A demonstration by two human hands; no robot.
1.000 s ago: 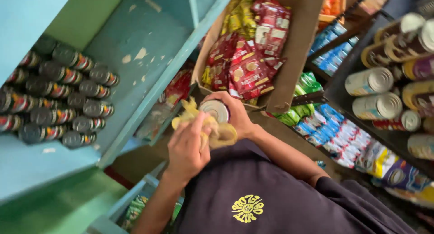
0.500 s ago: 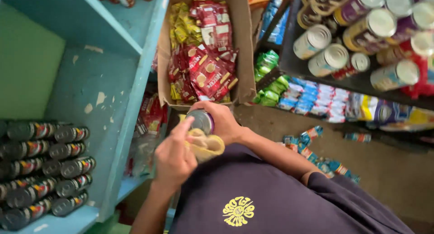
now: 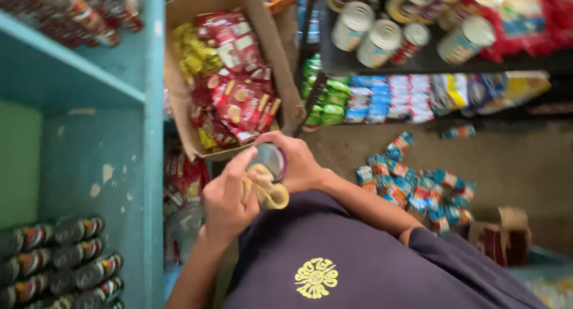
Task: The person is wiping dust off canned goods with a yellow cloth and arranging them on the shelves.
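Note:
My right hand (image 3: 301, 164) grips a small tin can (image 3: 270, 159) with a shiny metal top, held close in front of my dark shirt. Pressed against the can's side is a yellowish cloth (image 3: 270, 194), pinched by my left hand (image 3: 225, 203). Both hands meet at the can, just below an open cardboard box (image 3: 179, 58) filled with red and yellow snack packets.
A blue wooden shelf (image 3: 89, 88) on the left holds rows of dark cans lying on their sides. Larger tins (image 3: 382, 40) and rows of sachets (image 3: 388, 97) fill the dark rack at the right. Blue packets (image 3: 418, 187) and a small carton (image 3: 498, 234) lie on the floor.
The view has swung right and down, so the blue shelf slid left and the floor packets came into sight. My hands stay together on the can and the cloth.

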